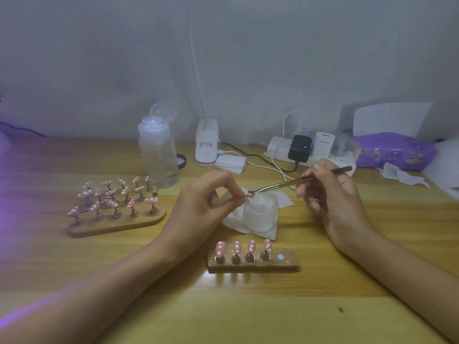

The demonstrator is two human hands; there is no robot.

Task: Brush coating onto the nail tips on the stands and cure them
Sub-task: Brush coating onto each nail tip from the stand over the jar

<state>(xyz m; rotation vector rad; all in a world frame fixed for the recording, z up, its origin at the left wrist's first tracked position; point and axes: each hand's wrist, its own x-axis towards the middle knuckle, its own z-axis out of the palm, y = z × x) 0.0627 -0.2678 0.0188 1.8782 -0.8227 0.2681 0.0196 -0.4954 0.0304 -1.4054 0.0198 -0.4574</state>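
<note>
Bare forearms angle in toward a frosted jar (260, 212). The left hand (206, 202), just left of the jar, pinches a pink nail tip (249, 194) between thumb and forefinger. The right hand (330, 194), right of the jar, grips a brush (298, 181) pen-style.
</note>
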